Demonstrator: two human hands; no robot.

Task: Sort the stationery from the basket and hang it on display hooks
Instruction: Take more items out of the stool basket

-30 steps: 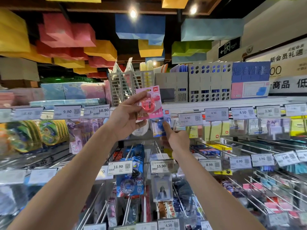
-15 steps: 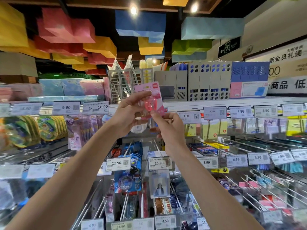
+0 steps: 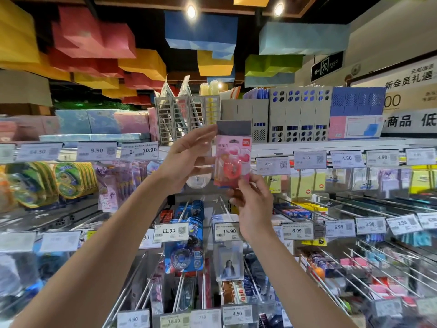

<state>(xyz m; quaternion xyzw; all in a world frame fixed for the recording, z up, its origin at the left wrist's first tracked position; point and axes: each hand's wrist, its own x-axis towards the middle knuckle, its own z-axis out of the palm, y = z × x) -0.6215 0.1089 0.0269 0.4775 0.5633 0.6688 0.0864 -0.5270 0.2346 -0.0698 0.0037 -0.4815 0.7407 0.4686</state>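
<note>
Under the top shelf (image 3: pixel 331 144) the pink stationery pack (image 3: pixel 233 162) is standing upright, long axis vertical, with the right hand (image 3: pixel 254 204) pinching its bottom edge from below and the left hand (image 3: pixel 186 157), nearer its top, reaching straight-fingered to the grey flap (image 3: pixel 234 129) above it.

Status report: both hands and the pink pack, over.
Right hand pinches pink pack at bottom edge. Left hand, fingers straight, at its top corner. Pack upright under grey tag; hook hidden.
</note>
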